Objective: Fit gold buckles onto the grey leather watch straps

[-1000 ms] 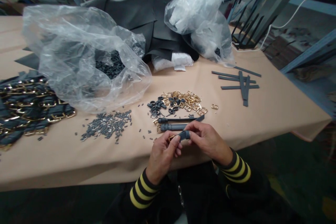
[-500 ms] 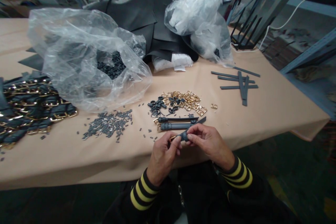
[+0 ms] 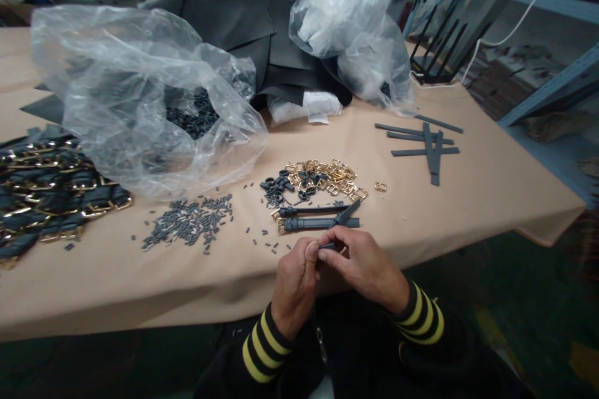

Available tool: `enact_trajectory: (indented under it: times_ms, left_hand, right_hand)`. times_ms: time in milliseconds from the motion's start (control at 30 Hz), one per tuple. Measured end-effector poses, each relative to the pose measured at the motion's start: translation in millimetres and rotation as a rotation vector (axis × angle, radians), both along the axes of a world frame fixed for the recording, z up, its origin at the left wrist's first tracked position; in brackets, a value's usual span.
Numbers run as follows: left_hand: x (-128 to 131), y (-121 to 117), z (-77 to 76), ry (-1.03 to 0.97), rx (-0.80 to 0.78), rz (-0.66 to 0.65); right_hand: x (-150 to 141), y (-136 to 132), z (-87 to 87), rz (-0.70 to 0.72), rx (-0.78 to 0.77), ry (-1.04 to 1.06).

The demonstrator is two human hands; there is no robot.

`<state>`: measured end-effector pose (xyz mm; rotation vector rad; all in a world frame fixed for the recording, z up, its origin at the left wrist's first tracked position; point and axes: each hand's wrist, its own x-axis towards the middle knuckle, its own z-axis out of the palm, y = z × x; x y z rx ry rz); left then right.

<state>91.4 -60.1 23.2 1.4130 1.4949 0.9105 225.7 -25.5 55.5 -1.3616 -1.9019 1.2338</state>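
Close together at the table's front edge, both my hands pinch one dark grey strap (image 3: 345,217). My left hand (image 3: 297,271) is closed around its near end, and the gold buckle seen there earlier is hidden by the fingers. My right hand (image 3: 362,262) is closed too, with thumb and fingertips on the strap beside my left thumb. The strap's free end sticks up past my right fingers. Just beyond lie two buckled straps (image 3: 311,223) side by side. Behind them is a pile of gold buckles (image 3: 334,176) mixed with dark loops (image 3: 279,186).
Small dark pieces (image 3: 189,221) are scattered at left of centre. A heap of buckled straps (image 3: 51,193) lies far left, behind it an open plastic bag (image 3: 154,100). Plain strips (image 3: 431,149) lie at right, near a black router (image 3: 433,72). Another plastic bag (image 3: 349,25) stands at the back.
My left hand has turned and closed over the buckle end. My right hand has shifted slightly left, against the left thumb. The strap's free end now points more steeply upward.
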Motion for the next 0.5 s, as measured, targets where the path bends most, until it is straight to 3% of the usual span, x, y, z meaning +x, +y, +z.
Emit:
enact_trajectory:
  times_ms: [233,333,400,500]
  left_hand:
    - [-9,4,1.1,-0.078,-0.069,-0.156]
    - [-10,7,3.2,-0.14,-0.103,-0.159]
    - [-11,8,6.0,-0.124,-0.113,-0.156]
    - [-14,8,12.2,-0.081,-0.124,-0.159]
  right_hand:
    - [1,3,-10.9,0.003,-0.031,0.078]
    - [9,2,-3.7,0.083,-0.043,0.093]
    - [19,3,8.2,0.059,0.08,0.011]
    - [39,8,25.0,-0.029,0.391,-0.177]
